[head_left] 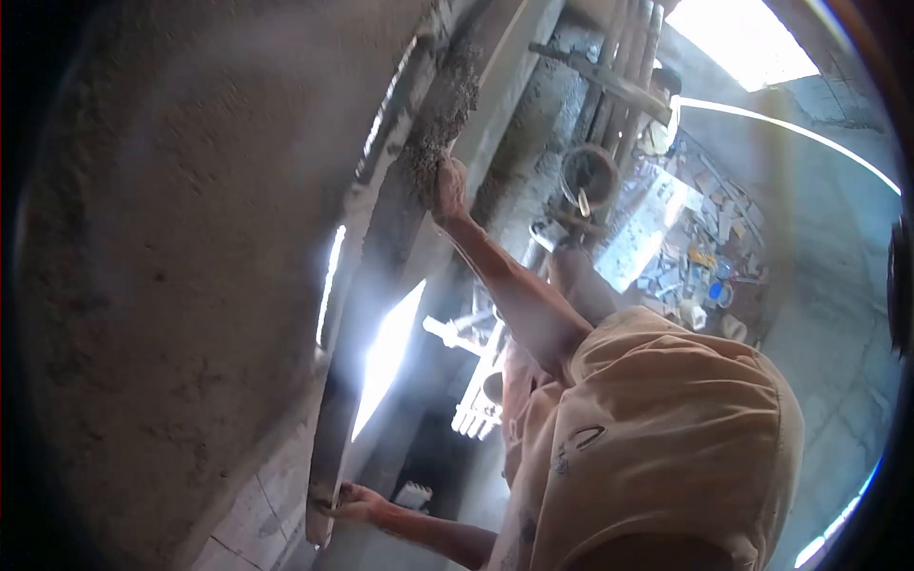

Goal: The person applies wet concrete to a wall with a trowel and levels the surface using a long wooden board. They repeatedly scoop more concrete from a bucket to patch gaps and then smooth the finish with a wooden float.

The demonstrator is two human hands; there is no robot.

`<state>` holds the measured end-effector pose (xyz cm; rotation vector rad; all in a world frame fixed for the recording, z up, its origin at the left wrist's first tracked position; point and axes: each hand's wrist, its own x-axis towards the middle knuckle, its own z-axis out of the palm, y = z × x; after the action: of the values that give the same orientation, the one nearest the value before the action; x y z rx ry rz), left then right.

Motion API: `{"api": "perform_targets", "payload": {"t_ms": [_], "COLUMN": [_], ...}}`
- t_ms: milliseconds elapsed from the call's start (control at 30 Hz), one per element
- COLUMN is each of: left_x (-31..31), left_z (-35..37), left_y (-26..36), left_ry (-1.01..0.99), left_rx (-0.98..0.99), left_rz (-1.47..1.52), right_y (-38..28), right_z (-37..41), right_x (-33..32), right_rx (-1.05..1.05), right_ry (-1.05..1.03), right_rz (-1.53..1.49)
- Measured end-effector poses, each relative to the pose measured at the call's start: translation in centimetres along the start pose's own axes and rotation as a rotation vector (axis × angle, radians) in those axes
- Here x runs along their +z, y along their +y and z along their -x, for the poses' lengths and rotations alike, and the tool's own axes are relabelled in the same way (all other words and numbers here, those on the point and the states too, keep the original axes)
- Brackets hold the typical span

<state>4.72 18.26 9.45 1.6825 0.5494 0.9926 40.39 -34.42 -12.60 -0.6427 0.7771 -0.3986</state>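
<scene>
A long straight board [333, 428] runs steeply up the picture alongside a rough grey-brown wall surface [190, 247]. My left hand [350, 502] is closed around the board's lower end. Higher up, my right hand [449, 190] is closed at the board's edge, against a clump of wet grey mortar [433, 143]. The fingers of my right hand are partly hidden by its wrist and the mortar. Bright light shows in a gap beside the board, between the two hands.
A round bucket [589, 179] with a light-handled tool stands beyond my right arm. Poles and a wooden plank [609, 81] lie near the top, beside another person [660, 124]. Rubble and scraps [714, 252] cover the floor next to a pale sheet [647, 228]. Tiles [252, 514] show at lower left.
</scene>
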Motion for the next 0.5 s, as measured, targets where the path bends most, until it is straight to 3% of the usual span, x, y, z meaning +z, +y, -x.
{"api": "perform_targets", "payload": {"t_ms": [67, 133, 167, 233, 333, 500], "left_x": [-4.9, -4.4, -4.3, -4.5, -3.6, -0.4], "left_z": [-0.1, 0.4, 0.7, 1.5, 2.9, 5.6], "left_y": [2.7, 10.2, 11.6, 13.1, 13.8, 14.3], "left_ry": [-0.009, 0.149, 0.191, 0.207, 0.195, 0.146], "left_rx": [0.086, -0.072, -0.057, -0.036, -0.029, -0.052], "left_rz": [-0.022, 0.288, 0.3, 0.224, 0.142, 0.06], "right_y": [7.5, 9.9, 10.3, 9.1, 13.5, 18.7], "right_z": [0.6, 4.2, 6.2, 10.6, 12.5, 13.6], "right_x": [-5.3, -7.9, -8.7, -9.3, -13.3, -19.9], "right_rx": [-0.213, -0.016, 0.059, 0.124, 0.331, 0.404], "right_ry": [-0.075, -0.086, -0.089, -0.079, -0.037, -0.173], "right_rz": [0.259, 0.207, 0.19, 0.203, 0.193, 0.443]}}
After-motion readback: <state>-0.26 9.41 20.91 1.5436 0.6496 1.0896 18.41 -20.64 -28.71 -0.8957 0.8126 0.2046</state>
